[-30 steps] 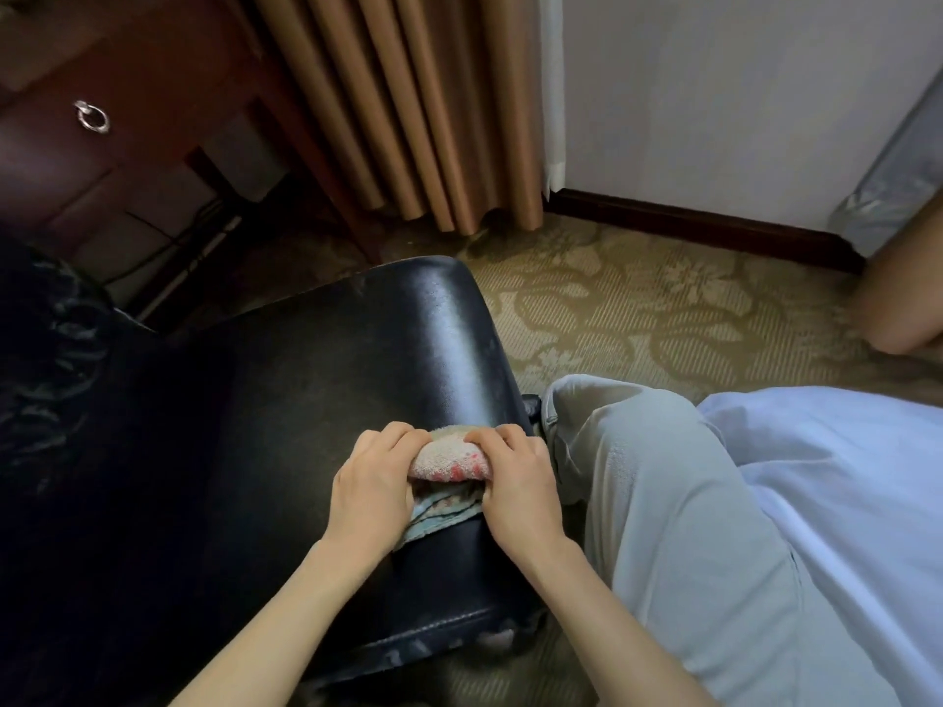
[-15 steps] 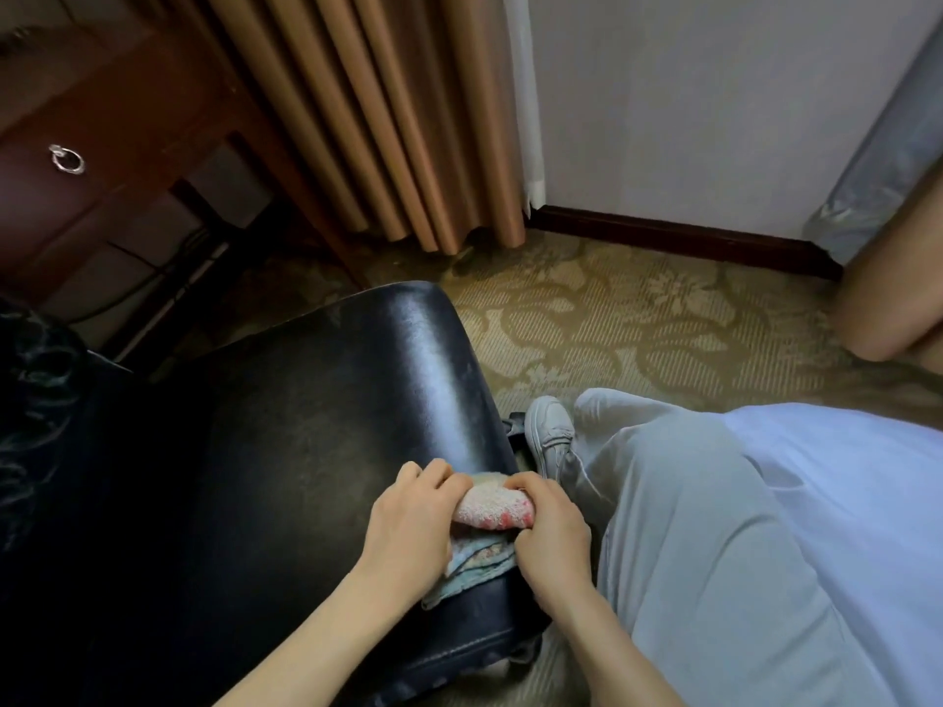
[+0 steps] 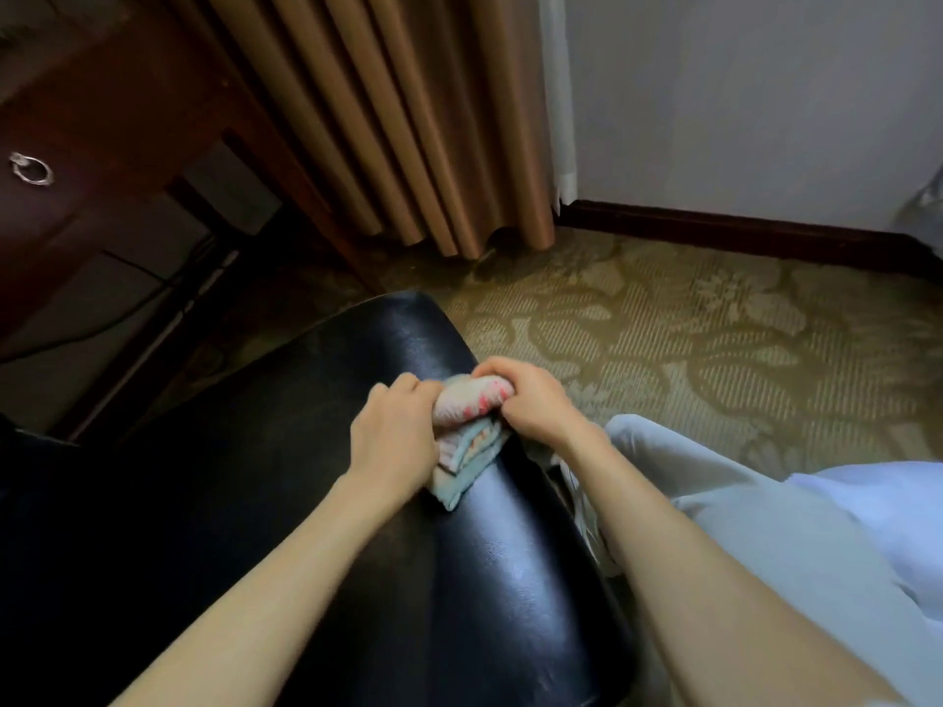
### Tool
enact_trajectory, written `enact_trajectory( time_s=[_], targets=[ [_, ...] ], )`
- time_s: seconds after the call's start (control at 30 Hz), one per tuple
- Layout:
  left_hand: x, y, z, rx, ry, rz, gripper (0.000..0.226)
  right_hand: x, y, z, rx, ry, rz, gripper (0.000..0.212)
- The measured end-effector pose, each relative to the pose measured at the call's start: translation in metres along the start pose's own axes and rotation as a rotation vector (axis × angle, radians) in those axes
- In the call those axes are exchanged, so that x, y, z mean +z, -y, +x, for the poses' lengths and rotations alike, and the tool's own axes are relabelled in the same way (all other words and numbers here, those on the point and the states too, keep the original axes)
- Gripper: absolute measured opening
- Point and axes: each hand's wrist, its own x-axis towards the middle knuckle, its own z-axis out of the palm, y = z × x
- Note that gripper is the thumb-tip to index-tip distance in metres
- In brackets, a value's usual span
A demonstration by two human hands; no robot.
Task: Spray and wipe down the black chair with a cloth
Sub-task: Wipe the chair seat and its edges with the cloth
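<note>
Both hands work at one spot on the black chair (image 3: 326, 528), arms reaching forward from the lower edge of the head view. The cloth (image 3: 472, 408) sits between them, bunched into a roll and pressed onto the glossy black upholstery close to its right-hand edge. Left hand (image 3: 395, 438) grips the roll's left end, fingers curled over the top, knuckles up. Right hand (image 3: 530, 400) grips the right end the same way, thumb tucked against the fabric. The two hands are near each other, with only the roll's middle showing between them. The top of the cloth is pinkish white with red marks; paler blue-green folds spill out beneath the left palm and lie flat on the leather toward the wrist. Ahead of the hands the padded surface curves up to a rounded corner with a bright sheen. Beyond the right hand, patterned olive carpet (image 3: 689, 349) runs to a dark skirting board (image 3: 740, 237) and a pale wall (image 3: 740, 94). Tan curtain (image 3: 408, 119) folds hang ahead of the hands. Far ahead of the left hand stands a dark wooden desk (image 3: 127, 109) with a metal ring pull (image 3: 31, 169) on a drawer; cables trail under it. Just beside the right forearm, a pale grey trouser leg (image 3: 740, 502) fills the corner.
</note>
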Motion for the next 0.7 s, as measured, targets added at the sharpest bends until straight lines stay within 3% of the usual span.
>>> enact_trajectory(
  time_s=[0.17, 0.4, 0.53, 0.7],
  targets=[
    [0.002, 0.025, 0.064, -0.089, 0.026, 0.019, 0.026, 0.009, -0.003, 0.06, 0.007, 0.051, 0.01, 0.047],
    [0.011, 0.04, 0.063, -0.085, -0.053, -0.032, 0.034, 0.014, -0.004, 0.074, -0.006, 0.071, -0.014, 0.046],
    [0.011, 0.035, 0.052, -0.066, -0.057, -0.048, 0.034, 0.008, 0.003, 0.052, 0.01, 0.076, -0.053, 0.045],
    [0.001, 0.021, 0.005, 0.008, -0.002, -0.104, 0.038, 0.008, 0.014, -0.02, 0.025, -0.037, -0.136, 0.051]
  ],
)
